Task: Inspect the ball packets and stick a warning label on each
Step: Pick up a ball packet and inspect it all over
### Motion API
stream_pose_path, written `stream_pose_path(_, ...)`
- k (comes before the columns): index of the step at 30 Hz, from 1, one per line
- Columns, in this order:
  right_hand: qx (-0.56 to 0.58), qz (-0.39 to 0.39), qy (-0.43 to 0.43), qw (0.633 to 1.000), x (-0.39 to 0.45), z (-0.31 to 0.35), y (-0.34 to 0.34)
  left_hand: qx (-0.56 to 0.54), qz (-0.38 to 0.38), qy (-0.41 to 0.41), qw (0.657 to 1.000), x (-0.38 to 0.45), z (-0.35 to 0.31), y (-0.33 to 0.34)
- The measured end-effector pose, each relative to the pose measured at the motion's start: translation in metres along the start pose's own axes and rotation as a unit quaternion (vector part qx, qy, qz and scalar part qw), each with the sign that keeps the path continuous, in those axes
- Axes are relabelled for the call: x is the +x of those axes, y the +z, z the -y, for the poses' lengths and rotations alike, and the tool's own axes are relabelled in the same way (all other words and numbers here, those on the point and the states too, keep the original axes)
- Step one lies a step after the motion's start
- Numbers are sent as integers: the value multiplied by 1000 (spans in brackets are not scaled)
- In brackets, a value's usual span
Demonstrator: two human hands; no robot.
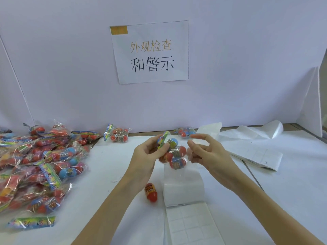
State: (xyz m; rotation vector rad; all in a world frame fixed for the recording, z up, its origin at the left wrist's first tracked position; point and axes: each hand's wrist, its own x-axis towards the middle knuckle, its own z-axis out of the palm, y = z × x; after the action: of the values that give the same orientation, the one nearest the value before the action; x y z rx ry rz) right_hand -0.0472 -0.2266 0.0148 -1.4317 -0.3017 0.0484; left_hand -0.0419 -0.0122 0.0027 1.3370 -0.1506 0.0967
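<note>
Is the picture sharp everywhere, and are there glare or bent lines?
Head view: light is soft and even, with faint shadows. The right hand is slightly blurred at the fingertips. The pile of packets shows small glints on its plastic. Wide-angle bending curves the panel edge at far right.

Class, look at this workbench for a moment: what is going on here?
A person holds one ball packet up over the white table. The left hand grips its printed header, while the right hand touches the clear bag at the side. A big pile of packets waits on the left, and two more lie by the back wall. Label sheets lie below the hands, with one loose red ball beside them.
</note>
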Motion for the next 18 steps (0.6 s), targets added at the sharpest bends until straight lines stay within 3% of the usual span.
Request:
stream_pose_path(4,-29,3,32,999,1,-1,-4,-71,-7,-35,997,1,-3,1)
stream_pose_path(6,108,10,97,989,4,0,-3,-83,-2,-43,996,1,-5,0)
stream_pose_path(8,257,24,153,954,6,0,-4,-63,7,-12,998,-2,-4,4)
stream_pose_path(10,304,30,169,937,6,-1,-2,-30,-2,32,999,-5,-2,10)
stream_pose_path(15,119,101,117,981,1,-3,-2,27,-67,86,994,-5,0,9)
stream_pose_path(18,34,84,94,991,0,-3,-4,77,-75,101,989,-4,-1,3)
